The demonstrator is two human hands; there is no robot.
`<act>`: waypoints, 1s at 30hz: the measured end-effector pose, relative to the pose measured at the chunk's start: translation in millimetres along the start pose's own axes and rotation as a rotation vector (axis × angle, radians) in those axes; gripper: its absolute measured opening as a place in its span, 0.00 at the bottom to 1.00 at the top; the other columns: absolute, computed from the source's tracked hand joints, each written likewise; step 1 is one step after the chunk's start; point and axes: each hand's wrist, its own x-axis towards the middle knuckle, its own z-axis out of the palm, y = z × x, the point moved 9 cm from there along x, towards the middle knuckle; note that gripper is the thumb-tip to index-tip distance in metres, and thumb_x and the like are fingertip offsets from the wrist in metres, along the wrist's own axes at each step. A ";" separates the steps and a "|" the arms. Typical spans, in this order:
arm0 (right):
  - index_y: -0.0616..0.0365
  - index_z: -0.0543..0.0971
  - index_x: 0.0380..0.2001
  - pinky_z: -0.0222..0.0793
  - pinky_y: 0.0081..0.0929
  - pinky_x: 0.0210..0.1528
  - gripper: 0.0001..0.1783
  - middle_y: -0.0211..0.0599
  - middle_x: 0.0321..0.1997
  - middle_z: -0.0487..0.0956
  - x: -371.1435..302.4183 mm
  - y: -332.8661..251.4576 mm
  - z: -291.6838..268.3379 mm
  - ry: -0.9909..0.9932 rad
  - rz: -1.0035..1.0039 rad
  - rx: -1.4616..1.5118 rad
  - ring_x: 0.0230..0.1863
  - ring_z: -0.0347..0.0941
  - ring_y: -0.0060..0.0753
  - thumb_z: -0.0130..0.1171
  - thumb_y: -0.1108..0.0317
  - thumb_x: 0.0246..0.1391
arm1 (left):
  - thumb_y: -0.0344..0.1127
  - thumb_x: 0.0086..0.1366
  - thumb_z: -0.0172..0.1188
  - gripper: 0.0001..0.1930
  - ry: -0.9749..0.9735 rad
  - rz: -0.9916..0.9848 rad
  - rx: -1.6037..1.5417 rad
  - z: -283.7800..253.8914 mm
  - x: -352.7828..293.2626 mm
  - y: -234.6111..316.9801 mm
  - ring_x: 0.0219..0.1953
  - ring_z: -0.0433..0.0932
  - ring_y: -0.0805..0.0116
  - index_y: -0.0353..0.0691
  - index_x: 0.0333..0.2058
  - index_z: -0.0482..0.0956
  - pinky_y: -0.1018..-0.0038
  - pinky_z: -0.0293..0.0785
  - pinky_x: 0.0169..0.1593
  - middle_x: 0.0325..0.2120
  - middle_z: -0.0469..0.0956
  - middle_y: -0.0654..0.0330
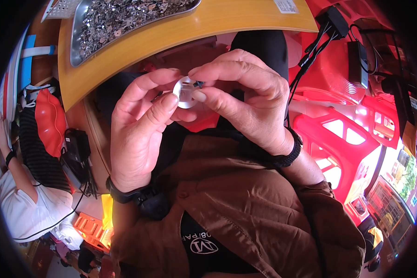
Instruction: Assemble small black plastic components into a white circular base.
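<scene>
Between my two hands, in front of my chest, is a small round piece (186,94), clear or silvery, with a bright curved rim. My left hand (141,113) pinches its left edge between thumb and fingers. At its upper right sits a tiny dark part (198,85), pinched by the thumb and index finger of my right hand (248,85). The right thumb tip also meets the round piece. Whether the dark part is joined to it I cannot tell. Both hands are held just off the near edge of the wooden table (171,39).
A metal tray (74,55) heaped with many small metal parts stands on the table. Red plastic stools (343,143) are at the right, near hanging black cables (306,60). At the left are a red scalloped object (50,121), a black adapter (77,143) and another person's arm (21,178).
</scene>
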 end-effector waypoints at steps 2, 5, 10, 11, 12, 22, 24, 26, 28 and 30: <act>0.61 0.80 0.32 0.70 0.15 0.31 0.12 0.33 0.30 0.77 0.0 -1.8 1.1 0.005 -0.021 -0.003 0.31 0.73 0.20 0.65 0.78 0.39 | 0.26 0.62 0.50 0.12 0.012 0.018 -0.026 0.2 1.1 2.8 0.41 0.76 0.67 0.32 0.45 0.70 0.72 0.76 0.42 0.39 0.74 0.55; 0.59 0.81 0.30 0.62 0.10 0.17 0.08 0.28 0.24 0.72 1.1 -4.1 -1.8 0.062 -0.069 -0.022 0.18 0.67 0.11 0.65 0.75 0.43 | 0.28 0.63 0.50 0.10 -0.060 0.024 -0.013 2.5 1.9 2.7 0.40 0.76 0.68 0.32 0.43 0.71 0.72 0.76 0.40 0.37 0.75 0.56; 0.54 0.82 0.29 0.65 0.14 0.21 0.11 0.28 0.24 0.74 2.1 -11.4 -0.8 0.044 -0.110 -0.183 0.21 0.69 0.16 0.68 0.75 0.36 | 0.29 0.62 0.54 0.09 -0.036 -0.001 0.067 6.4 0.0 1.9 0.37 0.77 0.69 0.33 0.40 0.73 0.74 0.77 0.36 0.34 0.76 0.57; 0.54 0.82 0.29 0.65 0.14 0.21 0.11 0.28 0.24 0.74 2.6 -13.1 0.3 0.041 -0.111 -0.181 0.21 0.69 0.16 0.68 0.75 0.36 | 0.29 0.61 0.55 0.09 -0.016 -0.010 0.090 4.6 -1.0 1.2 0.36 0.77 0.69 0.33 0.39 0.73 0.74 0.77 0.35 0.33 0.76 0.57; 0.53 0.82 0.28 0.66 0.16 0.23 0.12 0.29 0.24 0.74 3.2 -17.5 0.8 0.044 -0.139 -0.217 0.23 0.71 0.20 0.68 0.75 0.34 | 0.29 0.61 0.55 0.09 -0.017 -0.010 0.090 4.7 -0.8 1.8 0.36 0.77 0.69 0.33 0.39 0.73 0.74 0.77 0.35 0.33 0.76 0.57; 0.54 0.81 0.28 0.70 0.24 0.27 0.13 0.32 0.24 0.74 2.3 -27.9 8.7 0.001 -0.269 -0.274 0.27 0.73 0.30 0.67 0.75 0.32 | 0.29 0.59 0.57 0.09 0.013 -0.067 0.104 0.6 -0.8 -0.2 0.34 0.78 0.70 0.33 0.38 0.74 0.75 0.77 0.34 0.32 0.77 0.58; 0.55 0.81 0.29 0.70 0.24 0.27 0.11 0.33 0.25 0.74 4.3 -23.0 9.2 -0.044 -0.212 -0.200 0.27 0.73 0.30 0.65 0.76 0.36 | 0.29 0.59 0.57 0.09 -0.005 -0.066 0.099 1.7 0.0 0.2 0.34 0.78 0.70 0.33 0.38 0.74 0.75 0.77 0.34 0.32 0.77 0.58; 0.55 0.81 0.30 0.70 0.24 0.27 0.09 0.33 0.25 0.74 5.5 -16.5 8.7 -0.087 -0.155 -0.128 0.27 0.73 0.29 0.63 0.76 0.40 | 0.30 0.60 0.56 0.09 -0.009 -0.086 0.079 1.7 1.1 -0.8 0.34 0.77 0.70 0.33 0.38 0.74 0.74 0.77 0.34 0.32 0.77 0.58; 0.56 0.81 0.32 0.70 0.23 0.28 0.07 0.34 0.26 0.74 7.2 -2.3 7.5 -0.117 -0.031 0.065 0.27 0.73 0.29 0.58 0.75 0.47 | 0.31 0.60 0.56 0.09 -0.024 -0.103 0.050 -2.9 -0.7 -4.3 0.34 0.77 0.70 0.32 0.38 0.74 0.74 0.77 0.34 0.32 0.77 0.58; 0.56 0.81 0.34 0.70 0.22 0.29 0.08 0.34 0.28 0.74 10.0 0.8 4.5 -0.106 -0.099 0.023 0.28 0.73 0.29 0.55 0.74 0.50 | 0.31 0.61 0.56 0.09 -0.041 -0.122 0.020 -3.7 -1.4 -6.9 0.34 0.77 0.70 0.32 0.38 0.74 0.74 0.77 0.35 0.32 0.77 0.58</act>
